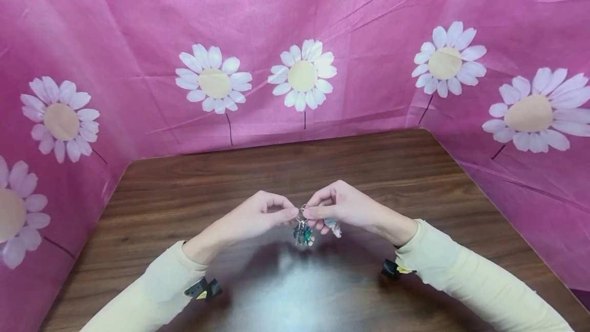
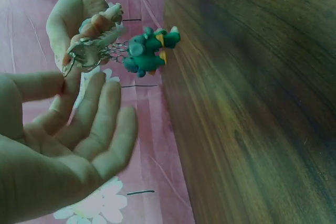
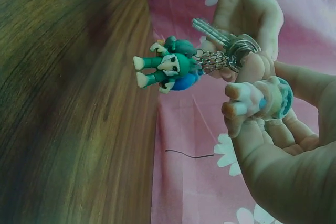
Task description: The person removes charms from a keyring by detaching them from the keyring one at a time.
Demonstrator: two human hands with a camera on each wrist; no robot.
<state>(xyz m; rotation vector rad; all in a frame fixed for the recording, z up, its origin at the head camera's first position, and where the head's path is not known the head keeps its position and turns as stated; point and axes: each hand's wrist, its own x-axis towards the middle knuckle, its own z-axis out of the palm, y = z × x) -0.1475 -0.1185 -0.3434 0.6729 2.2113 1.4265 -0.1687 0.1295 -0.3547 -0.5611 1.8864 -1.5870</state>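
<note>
Over the middle of the table, both hands hold a bunch of metal key rings [image 3: 244, 51] in the air. My left hand [image 1: 251, 216] pinches the edge of a ring between thumb and index finger, its other fingers loosely bent. From the opposite side my right hand [image 1: 349, 210] pinches the rings with thumb and forefinger. Green figurine charms [image 3: 170, 65] dangle on short chains, a blue piece [image 3: 186, 81] beside them. Ribbed silver key-like bars [image 3: 211, 31] stick out from the rings. A pale figurine with a teal top [image 3: 260, 98] lies against the right hand's fingers.
Below the hands is a dark wood-grain table [image 1: 184, 183] with a bright reflection near its front. A pink cloth [image 1: 258, 4] printed with white daisies stands round its back and sides. Black straps [image 1: 203, 288] sit at both sleeve cuffs.
</note>
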